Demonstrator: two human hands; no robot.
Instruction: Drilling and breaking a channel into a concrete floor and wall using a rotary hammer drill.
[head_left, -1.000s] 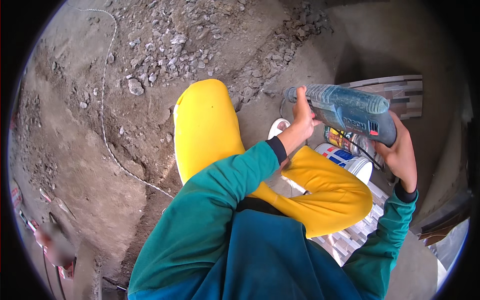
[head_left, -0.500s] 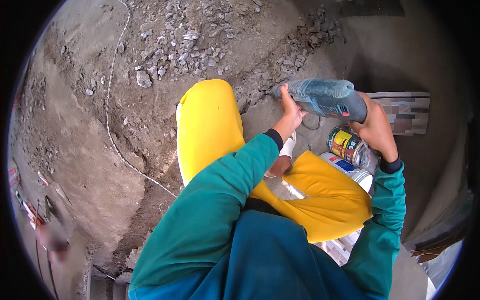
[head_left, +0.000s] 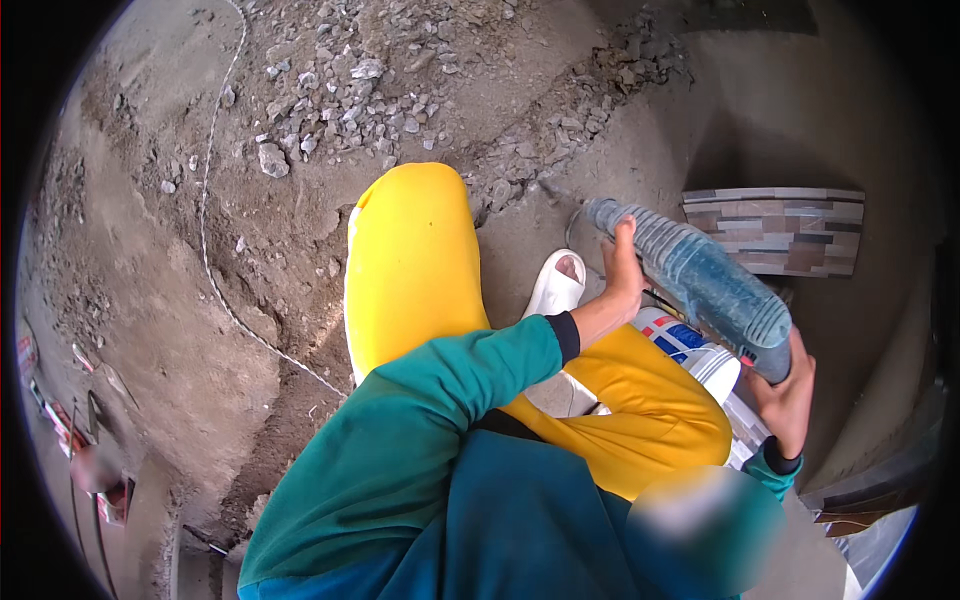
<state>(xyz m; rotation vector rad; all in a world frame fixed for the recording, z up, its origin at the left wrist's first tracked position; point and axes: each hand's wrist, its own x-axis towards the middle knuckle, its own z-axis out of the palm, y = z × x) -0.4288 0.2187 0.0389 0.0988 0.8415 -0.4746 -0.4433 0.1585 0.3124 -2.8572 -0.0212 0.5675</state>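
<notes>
My left hand (head_left: 620, 270) is closed round the front part of a dusty blue-grey power drill (head_left: 705, 280), its thumb along the side. My right hand (head_left: 785, 380) grips the drill's rear handle at the lower right. The drill points up-left toward broken concrete. Beneath it lie a white bucket with blue and red printing (head_left: 695, 355) and a black cable, partly hidden by the drill. A white sandal (head_left: 550, 295) on my foot shows below the front end, between my yellow-trousered left knee (head_left: 410, 240) and bent right leg (head_left: 650, 420).
Loose rubble (head_left: 340, 100) covers the ground ahead. A thin pale cord (head_left: 225, 300) runs down the left side. A patterned tile piece (head_left: 770, 230) lies at right, a metal edge (head_left: 870, 490) below it. Small red items and tools (head_left: 60, 430) lie at lower left.
Over the last second the drill's rear end and my right hand went up-left, then dropped down-right. My left hand ends slightly right and lower, the drill now slanting more steeply across the bucket.
</notes>
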